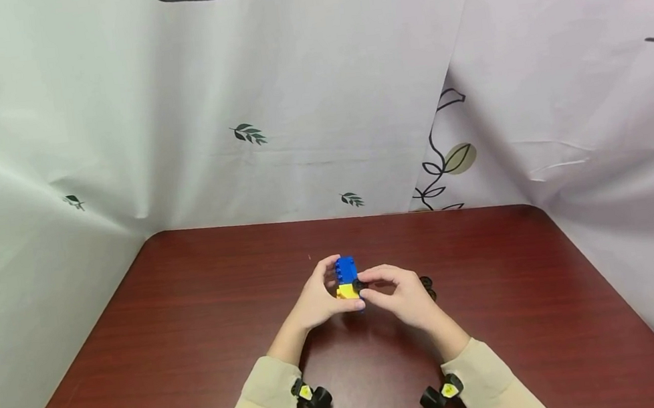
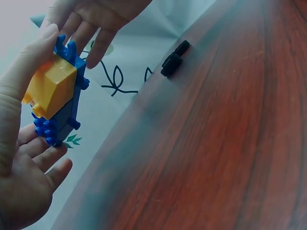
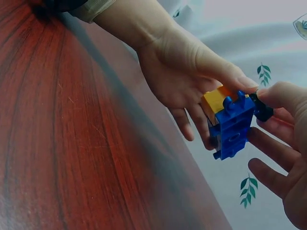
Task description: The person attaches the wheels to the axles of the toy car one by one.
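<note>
Blue-and-yellow blocky plastic brick build [image 1: 346, 277] is up above the reddish-brown wood-grain table [image 1: 185, 341]; from here I see my left hand [image 1: 320, 300] pinching its ends, right hand [image 1: 401, 295] pinching a small round black plastic wheel [image 1: 359, 285] at its side.

Apparently a makeshift booth: leaf-patterned white sheeting [image 1: 318, 77] round a reddish-brown table [image 1: 194, 313].

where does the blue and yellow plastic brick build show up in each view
Head: blue and yellow plastic brick build just below centre, between left hand and right hand.
Left wrist: upper left, yellow block showing prominently.
Right wrist: right of centre, blue base showing.
Shared landmark: dark red wooden table.
</note>
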The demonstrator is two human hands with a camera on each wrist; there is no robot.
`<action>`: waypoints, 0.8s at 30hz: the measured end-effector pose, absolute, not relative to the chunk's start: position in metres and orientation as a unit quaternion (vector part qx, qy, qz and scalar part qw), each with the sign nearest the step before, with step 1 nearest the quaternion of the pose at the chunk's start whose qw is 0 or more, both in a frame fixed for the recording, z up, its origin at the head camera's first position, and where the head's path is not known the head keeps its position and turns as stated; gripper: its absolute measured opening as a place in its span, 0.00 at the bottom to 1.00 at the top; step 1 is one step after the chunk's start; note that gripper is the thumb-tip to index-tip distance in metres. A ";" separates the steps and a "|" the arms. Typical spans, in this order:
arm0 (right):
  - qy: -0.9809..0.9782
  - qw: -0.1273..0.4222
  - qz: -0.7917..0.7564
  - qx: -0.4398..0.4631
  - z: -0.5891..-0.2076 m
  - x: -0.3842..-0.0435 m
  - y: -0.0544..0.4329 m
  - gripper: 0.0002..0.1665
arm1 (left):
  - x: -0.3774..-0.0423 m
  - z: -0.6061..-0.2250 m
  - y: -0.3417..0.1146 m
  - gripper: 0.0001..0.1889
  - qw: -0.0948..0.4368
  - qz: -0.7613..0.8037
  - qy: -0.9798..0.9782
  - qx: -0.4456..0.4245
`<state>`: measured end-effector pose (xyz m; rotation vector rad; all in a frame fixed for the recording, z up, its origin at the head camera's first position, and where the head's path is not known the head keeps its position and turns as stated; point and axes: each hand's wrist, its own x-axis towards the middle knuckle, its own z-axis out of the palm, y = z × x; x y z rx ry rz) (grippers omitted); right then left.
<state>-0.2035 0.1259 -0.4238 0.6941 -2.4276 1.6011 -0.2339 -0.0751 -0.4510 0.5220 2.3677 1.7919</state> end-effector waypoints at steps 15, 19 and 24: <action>-0.738 -0.084 0.665 0.083 -0.426 -0.208 0.123 0.20 | -0.229 -0.451 -0.066 0.56 0.004 0.562 0.805 0.188; -0.717 -0.147 0.677 0.074 -0.426 -0.207 0.123 0.27 | -0.228 -0.449 -0.066 0.56 0.003 0.565 0.804 0.183; -0.683 -0.195 0.698 0.089 -0.424 -0.205 0.123 0.27 | -0.222 -0.435 -0.066 0.55 0.014 0.572 0.800 0.181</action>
